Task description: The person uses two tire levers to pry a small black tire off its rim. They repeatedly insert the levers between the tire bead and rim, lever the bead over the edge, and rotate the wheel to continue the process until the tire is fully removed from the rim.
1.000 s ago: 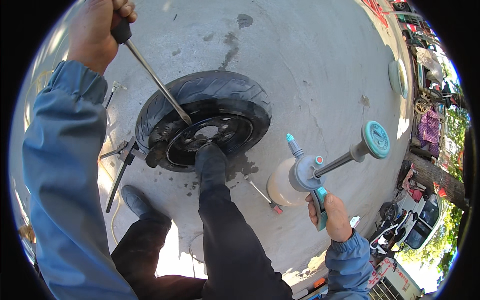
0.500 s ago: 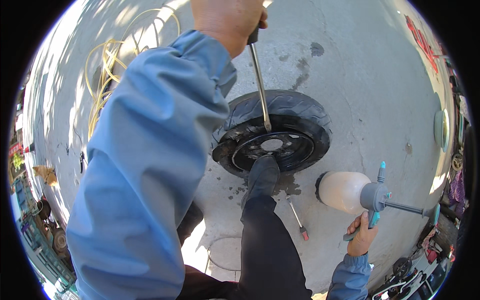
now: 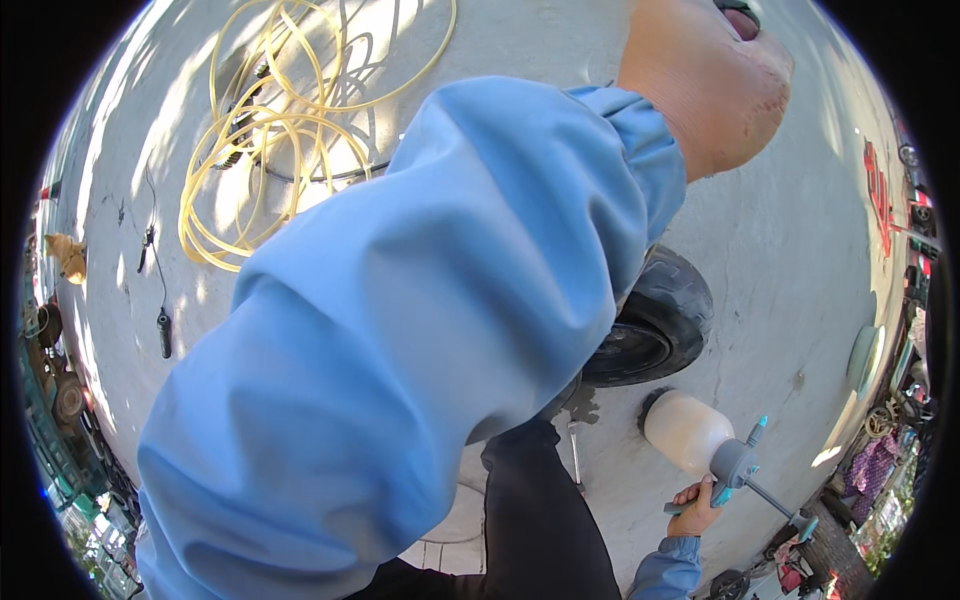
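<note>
My left hand (image 3: 710, 100) is a closed fist at the upper right. A bit of black handle shows at the thumb, and the rest of that flat-bladed screwdriver is out of sight. Below the cuff lies a black tyre (image 3: 685, 305) on its wheel rim, largely covered by my blue sleeve (image 3: 400, 290). My shoe is mostly behind the sleeve too. At the lower right my right hand (image 3: 697, 508) grips the grey trigger handle of a pump sprayer (image 3: 688, 432), which has a cloudy white bottle and is tilted on its side.
A second screwdriver (image 3: 575, 455) lies on the concrete by my leg. Loops of yellow hose (image 3: 290, 120) spread at the upper left, near a thin cable with a black grip (image 3: 165, 333). Wheels and clutter line both sides.
My left hand has swung up and to the right, and the screwdriver's blade has left the wheel rim and gone from view. The view has shifted; my right hand keeps the sprayer.
</note>
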Available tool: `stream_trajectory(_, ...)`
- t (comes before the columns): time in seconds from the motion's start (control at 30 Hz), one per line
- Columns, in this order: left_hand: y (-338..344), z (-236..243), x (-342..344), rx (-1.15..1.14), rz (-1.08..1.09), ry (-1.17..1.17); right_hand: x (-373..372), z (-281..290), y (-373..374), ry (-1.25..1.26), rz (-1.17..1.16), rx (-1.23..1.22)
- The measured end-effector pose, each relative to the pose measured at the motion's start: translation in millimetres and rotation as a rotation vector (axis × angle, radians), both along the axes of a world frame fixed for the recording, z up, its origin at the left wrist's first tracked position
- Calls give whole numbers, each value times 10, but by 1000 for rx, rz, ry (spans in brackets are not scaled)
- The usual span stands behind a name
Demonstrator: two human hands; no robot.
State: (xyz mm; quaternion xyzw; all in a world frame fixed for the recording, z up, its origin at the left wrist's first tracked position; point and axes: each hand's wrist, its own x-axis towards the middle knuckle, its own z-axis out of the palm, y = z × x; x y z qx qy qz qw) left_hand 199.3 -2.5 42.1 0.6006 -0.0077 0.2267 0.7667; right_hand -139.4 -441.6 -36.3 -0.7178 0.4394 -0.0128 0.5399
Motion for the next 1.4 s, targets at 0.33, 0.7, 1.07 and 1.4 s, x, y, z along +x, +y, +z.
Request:
stream_trajectory(0.33, 161, 61, -9, -98, -102, 44, -563, -306, -131, -9, -94, -23)
stream_trajectory(0.7, 491, 259, -220, 32, 20, 342, -525, -294, -142, -55, -38, -57)
stream_trajectory(1.07, 607, 113, -89, 15, 59, 260, -474, -253, -2, -104, -6, -40)
stream_trajectory(1.4, 586, 118, -146, 56, 111, 251, -472, -322, -30, -170, -14, 50)
